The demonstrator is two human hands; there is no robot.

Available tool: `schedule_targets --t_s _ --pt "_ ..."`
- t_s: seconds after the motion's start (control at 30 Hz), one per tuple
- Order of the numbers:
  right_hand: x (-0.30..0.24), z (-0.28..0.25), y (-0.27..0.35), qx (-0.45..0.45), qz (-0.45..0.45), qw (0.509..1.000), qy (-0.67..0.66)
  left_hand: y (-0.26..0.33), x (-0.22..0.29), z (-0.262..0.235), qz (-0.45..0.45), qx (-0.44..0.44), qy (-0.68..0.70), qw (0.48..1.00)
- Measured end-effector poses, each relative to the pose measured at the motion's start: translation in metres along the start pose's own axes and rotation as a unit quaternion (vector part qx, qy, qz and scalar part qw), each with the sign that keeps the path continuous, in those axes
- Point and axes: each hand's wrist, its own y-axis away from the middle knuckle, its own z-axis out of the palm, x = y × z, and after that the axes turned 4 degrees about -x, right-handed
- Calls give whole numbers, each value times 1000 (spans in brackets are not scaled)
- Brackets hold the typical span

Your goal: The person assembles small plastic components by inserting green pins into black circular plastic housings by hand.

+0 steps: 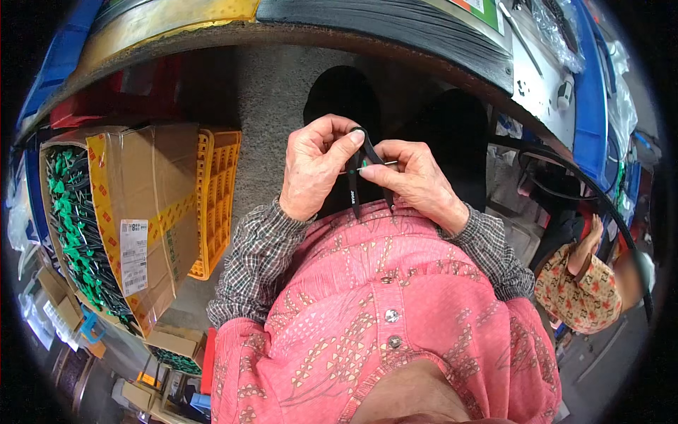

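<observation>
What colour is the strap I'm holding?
The strap is black with small pale lettering; the head view shows it best.

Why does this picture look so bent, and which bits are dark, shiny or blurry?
Head view: the fisheye lens curves the bench and blacks out the corners; also head view: the wearer's legs look near-black, plastic wrap at upper right glints, another person's head at right is smeared, while the left hand and right hand on the black strap look crisp.
</observation>
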Motion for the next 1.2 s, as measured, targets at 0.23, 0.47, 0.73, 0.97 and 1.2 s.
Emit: schedule_targets --t_s 0.23,0.47,0.73,0.97,1.2 --pt "-1 8 -1 56 -65 991 -104 1 -2 0 -4 -6 11 1000" --pt "4 2 -3 25 -25 999 -15 1 -3 3 -4 9 12 1000" --pt "5 6 -4 59 -61 996 -41 1 -3 2 -13 10 -1 1000" --pt "5 10 -4 58 -79 994 -53 1 -4 3 -5 3 11 1000" --pt "6 0 -5 6 -7 1000 17 1 -5 2 -7 6 -16 1000"
